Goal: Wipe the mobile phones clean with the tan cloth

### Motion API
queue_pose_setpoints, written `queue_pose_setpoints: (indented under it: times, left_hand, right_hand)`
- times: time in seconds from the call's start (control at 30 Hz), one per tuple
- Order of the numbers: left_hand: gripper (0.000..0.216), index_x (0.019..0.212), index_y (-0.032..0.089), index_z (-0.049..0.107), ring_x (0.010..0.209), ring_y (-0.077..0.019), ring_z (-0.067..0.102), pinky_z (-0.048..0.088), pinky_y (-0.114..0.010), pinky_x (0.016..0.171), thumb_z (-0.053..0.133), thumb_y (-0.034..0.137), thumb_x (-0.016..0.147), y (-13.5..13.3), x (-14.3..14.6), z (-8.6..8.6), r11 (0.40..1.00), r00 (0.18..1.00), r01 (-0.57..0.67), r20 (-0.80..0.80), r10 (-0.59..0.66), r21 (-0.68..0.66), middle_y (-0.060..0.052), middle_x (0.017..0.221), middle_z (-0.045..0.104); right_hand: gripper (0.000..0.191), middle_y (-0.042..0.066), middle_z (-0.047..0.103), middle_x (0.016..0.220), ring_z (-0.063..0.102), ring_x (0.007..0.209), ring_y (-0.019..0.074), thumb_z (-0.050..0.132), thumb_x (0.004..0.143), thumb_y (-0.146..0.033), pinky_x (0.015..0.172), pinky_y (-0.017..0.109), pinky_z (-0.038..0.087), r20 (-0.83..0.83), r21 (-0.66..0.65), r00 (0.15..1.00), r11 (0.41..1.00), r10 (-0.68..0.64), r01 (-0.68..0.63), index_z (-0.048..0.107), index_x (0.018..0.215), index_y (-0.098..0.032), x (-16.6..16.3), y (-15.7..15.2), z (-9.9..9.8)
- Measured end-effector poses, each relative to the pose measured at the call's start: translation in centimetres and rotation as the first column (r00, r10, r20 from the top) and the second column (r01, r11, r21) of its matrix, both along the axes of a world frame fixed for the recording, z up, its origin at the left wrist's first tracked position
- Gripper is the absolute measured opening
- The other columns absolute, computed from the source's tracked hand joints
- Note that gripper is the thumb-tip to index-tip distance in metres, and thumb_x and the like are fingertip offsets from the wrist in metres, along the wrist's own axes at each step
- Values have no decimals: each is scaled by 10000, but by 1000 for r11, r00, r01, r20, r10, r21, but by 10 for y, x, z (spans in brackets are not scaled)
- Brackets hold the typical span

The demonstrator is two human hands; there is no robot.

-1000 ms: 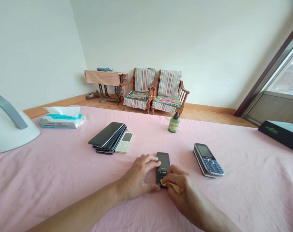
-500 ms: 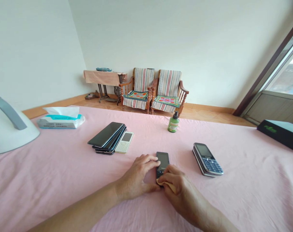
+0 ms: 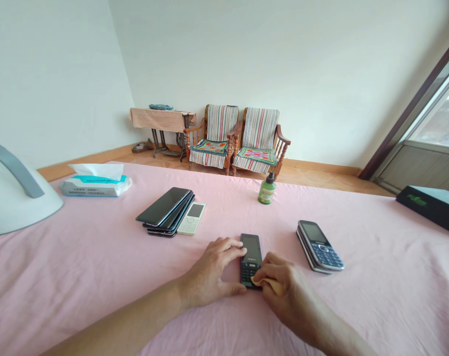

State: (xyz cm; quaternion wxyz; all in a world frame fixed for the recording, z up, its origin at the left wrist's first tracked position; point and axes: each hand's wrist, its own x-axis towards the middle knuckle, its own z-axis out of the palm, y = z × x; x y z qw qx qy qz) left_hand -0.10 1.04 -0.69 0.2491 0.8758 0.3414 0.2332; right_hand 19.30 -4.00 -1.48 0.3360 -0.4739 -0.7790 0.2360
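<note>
Phone (image 3: pixel 251 245), dark, keypad type, lies face up on pink cloth cover (image 3: pixel 98 287), between both hands; screen end points away from the person; left hand (image 3: pixel 211 271) is loosely spread, palm down, gap between fingers and thumb; fingertips touch the phone's left edge by the screen, thumb tip at its lower left corner; no full grip around it; right hand (image 3: pixel 286 282) is bunched narrow, pinching yellow rag (image 3: pixel 273 286); rag's front end is on the lower keypad, rest tucked under fingers; right fingers cover part of the lower right keys; right of that hand, apart, keypad phones (image 3: pixel 319 246) in a stack, blue-keyed one on top; beyond left hand, fanned stack of big phones (image 3: pixel 163 210), white phone (image 3: pixel 192 218) just beside it; green bottle (image 3: pixel 266 192) stands upright farther back; tissue pack (image 3: pixel 94 186) far left; black box (image 3: pixel 428 207) at right edge.
</note>
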Motion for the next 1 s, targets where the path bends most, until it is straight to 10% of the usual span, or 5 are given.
queue_pose_setpoints:
  times: [1.0]
  left_hand:
    - [612, 1217, 217, 565, 1204, -296, 445, 341, -450, 1027, 769, 444, 686, 1, 0, -1, 1000, 1000, 1, -9, -1, -5, -108, 1261, 527]
  right_hand:
    - [334, 26, 561, 822, 557, 748, 126, 431, 727, 59, 671, 221, 428, 23, -9, 998, 999, 50, -50, 650, 786, -185, 5, 0, 2]
